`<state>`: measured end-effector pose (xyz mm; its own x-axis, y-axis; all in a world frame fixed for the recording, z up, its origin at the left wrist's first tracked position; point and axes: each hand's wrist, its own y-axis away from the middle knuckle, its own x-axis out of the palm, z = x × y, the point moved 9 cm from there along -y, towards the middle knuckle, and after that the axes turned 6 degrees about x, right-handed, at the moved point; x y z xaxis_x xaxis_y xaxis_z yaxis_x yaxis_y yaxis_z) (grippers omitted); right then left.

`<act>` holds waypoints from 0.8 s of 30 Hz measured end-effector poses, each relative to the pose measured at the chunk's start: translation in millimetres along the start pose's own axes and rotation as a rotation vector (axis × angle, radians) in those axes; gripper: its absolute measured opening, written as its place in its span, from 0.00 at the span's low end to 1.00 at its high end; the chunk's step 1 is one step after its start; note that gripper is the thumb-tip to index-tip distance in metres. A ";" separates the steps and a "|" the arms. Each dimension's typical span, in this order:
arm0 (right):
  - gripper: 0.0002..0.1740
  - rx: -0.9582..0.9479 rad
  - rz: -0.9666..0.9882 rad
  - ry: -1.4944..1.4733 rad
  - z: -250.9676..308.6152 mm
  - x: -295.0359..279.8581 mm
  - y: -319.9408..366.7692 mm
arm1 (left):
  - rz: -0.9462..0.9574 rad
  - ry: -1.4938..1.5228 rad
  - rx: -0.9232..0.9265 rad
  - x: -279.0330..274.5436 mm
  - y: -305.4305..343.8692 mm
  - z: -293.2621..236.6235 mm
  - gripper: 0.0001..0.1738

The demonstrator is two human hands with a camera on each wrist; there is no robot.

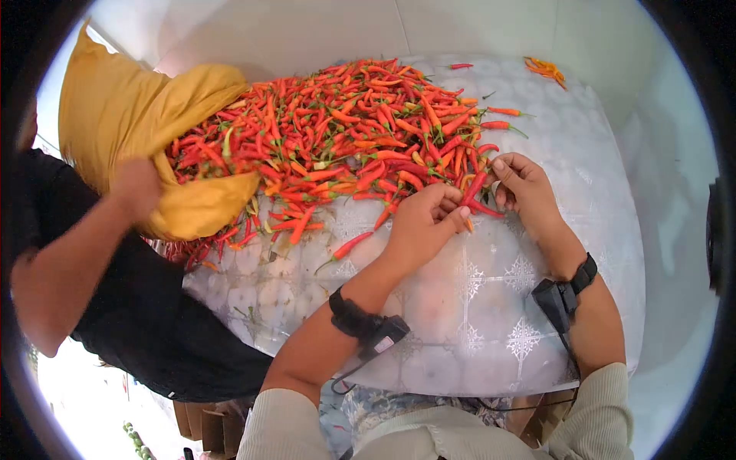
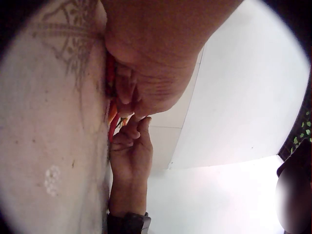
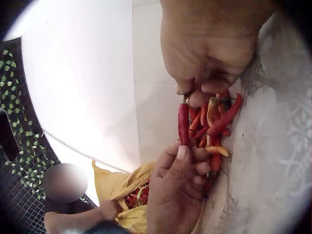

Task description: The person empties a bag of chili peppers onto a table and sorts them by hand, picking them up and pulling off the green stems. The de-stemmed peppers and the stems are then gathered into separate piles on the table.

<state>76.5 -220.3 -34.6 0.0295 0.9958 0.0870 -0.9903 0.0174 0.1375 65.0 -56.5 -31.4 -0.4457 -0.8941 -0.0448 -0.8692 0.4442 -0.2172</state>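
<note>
A red chili (image 3: 183, 124) is held between the two hands. In the right wrist view the left hand (image 3: 176, 195) pinches its lower end with thumb and fingers, and the right hand (image 3: 209, 58) pinches its green stem end. In the head view the left hand (image 1: 425, 222) and right hand (image 1: 527, 193) meet at the right edge of a large heap of red and orange chilies (image 1: 330, 130). More chilies lie under and beside the fingers. The left wrist view shows both hands close together, the chili mostly hidden.
At the left, another person's blurred hand (image 1: 136, 188) is at a yellow cloth sack (image 1: 115, 100) with chilies at its mouth. A few orange chilies (image 1: 546, 71) lie apart at the back right of the patterned plastic cover (image 1: 491, 307). White walls stand behind and right.
</note>
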 end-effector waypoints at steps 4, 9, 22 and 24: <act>0.11 0.016 -0.014 -0.018 4.7 5.6 5.2 | 0.028 -0.052 -0.005 1.4 0.9 -1.5 0.09; 0.10 0.008 0.032 -0.026 4.1 7.6 4.1 | -0.006 -0.042 -0.009 0.3 1.4 -7.1 0.08; 0.09 0.000 0.010 -0.130 3.4 1.7 1.3 | -0.028 -0.011 -0.100 -3.9 0.6 0.3 0.12; 0.09 -0.008 0.005 -0.086 1.6 0.0 -0.9 | -0.025 0.007 -0.097 -4.8 0.6 1.0 0.12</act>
<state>77.6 -220.5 -33.2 0.0362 0.9844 0.1719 -0.9916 0.0139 0.1289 66.8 -52.0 -32.2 -0.4253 -0.9045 -0.0334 -0.8963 0.4260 -0.1231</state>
